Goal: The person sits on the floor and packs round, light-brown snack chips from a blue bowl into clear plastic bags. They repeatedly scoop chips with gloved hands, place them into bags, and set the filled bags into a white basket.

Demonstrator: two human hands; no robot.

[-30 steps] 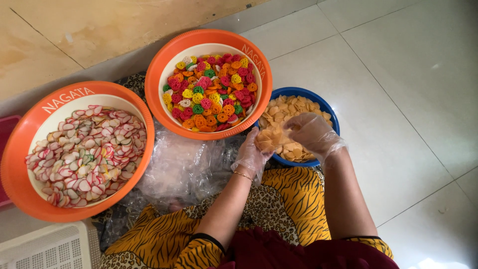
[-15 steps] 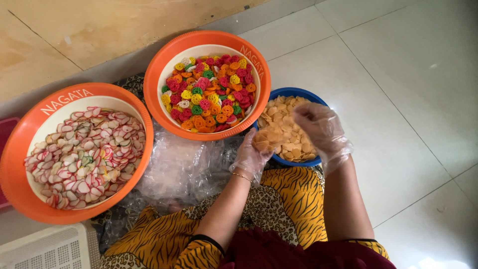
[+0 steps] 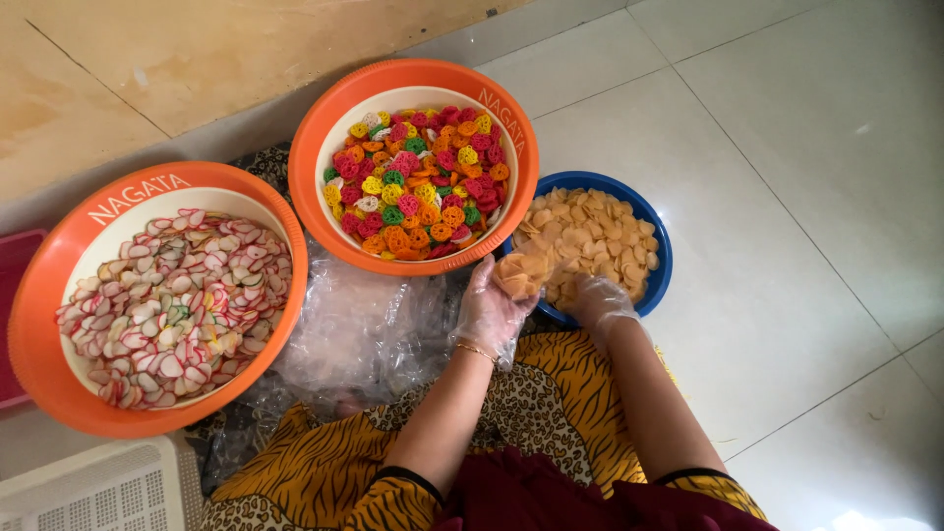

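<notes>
Holding a clump of pale chips (image 3: 518,273), the gloved left hand (image 3: 489,313) has its grip clamped around them at the near rim of the blue bowl (image 3: 657,280). The right hand (image 3: 600,300) rests in that bowl just right of the grip; cannot tell if its fingers are together or apart. Chips look light, thin, brittle: cup loosely from below. Beyond the grip, one orange bowl (image 3: 511,211) holds multicoloured crackers (image 3: 418,182); far left, another (image 3: 39,295) holds pink-white crackers (image 3: 177,305).
</notes>
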